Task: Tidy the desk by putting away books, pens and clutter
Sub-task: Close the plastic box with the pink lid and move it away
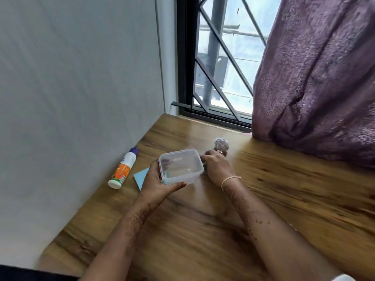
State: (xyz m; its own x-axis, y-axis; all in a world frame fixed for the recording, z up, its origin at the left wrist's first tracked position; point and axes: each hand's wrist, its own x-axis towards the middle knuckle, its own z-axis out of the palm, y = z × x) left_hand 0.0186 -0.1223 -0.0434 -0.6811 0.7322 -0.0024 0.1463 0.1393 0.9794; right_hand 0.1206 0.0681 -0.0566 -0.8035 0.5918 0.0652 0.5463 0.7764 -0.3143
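We see a clear plastic container (pixel 181 166), rectangular with rounded corners, thin-walled, glossy and lidless. A pale blue scrap shows at its near-left corner; we cannot tell what it is. The left hand (pixel 157 183) grips the container from the left, the thumb along the near wall and the fingers visible through the plastic on the far side. The right hand (pixel 216 168) sits just beside the container's right edge, knuckles up and fingers curled downward. Motion blur hides whether they hold anything, so we cannot tell its grip. It wears a ring (pixel 220 152) and, at the wrist, a thin pale bracelet (pixel 230 180).

Just beyond the right hand lies a crumpled paper ball (pixel 221 144), greyish and wrinkled. Left of the left hand, a flat light-blue paper (pixel 141 176) pokes out as a pointed triangle. Near it a white bottle (pixel 123 168) with an orange label and purple cap lies on its side against the wall.

All this rests on a wood-grain surface (pixel 203 230), brown, streaky and faintly shiny. A plain pale wall (pixel 81 78) borders it on the left. A black-framed window (pixel 219 57) with diagonal bars stands behind, and a crinkled purple curtain (pixel 316 78) drapes onto the surface at the right.
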